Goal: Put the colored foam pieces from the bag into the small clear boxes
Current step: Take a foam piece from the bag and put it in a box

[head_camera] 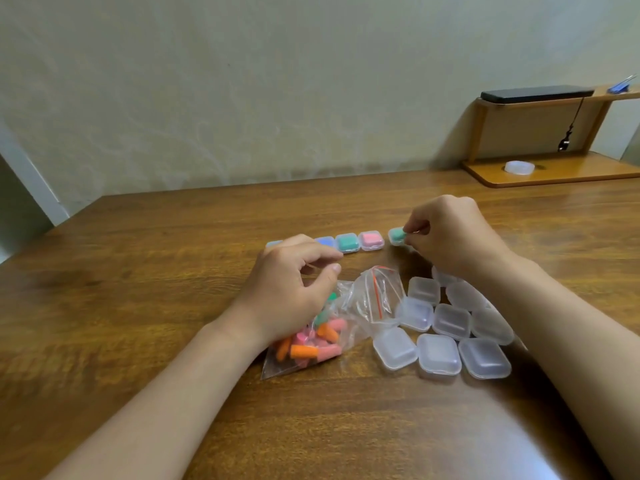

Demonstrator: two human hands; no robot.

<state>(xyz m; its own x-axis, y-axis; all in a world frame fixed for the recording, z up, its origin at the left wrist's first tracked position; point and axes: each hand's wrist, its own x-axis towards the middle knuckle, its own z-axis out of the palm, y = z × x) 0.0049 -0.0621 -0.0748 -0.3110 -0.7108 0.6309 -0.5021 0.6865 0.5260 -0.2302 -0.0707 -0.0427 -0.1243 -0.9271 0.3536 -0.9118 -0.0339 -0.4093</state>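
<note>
- Orange, pink and green foam pieces are bunched up in a clear zip bag, which lies near-centre on the wooden table. Head view, the only one.
- Left hand sits over the bag's left part with its fingers curled and the thumb close to the forefinger. Honestly can't tell if it's pinching plastic or nothing at all.
- Right hand is farther out, fingertips clamped on a green-filled box at the right end of the far row.
- That row of filled boxes runs pink, green, blue, plus one more partly hidden behind the left hand.
- Empty clear boxes huddle just right of the bag and look closed. A few are tucked under the right forearm.
- Handling guess: the foam looks light and squishy, so pinch each piece round its middle. The bag is floppy and slick, so hold its mouth. The boxes are stiff but light and will probably skid, so grip their sides.
</note>
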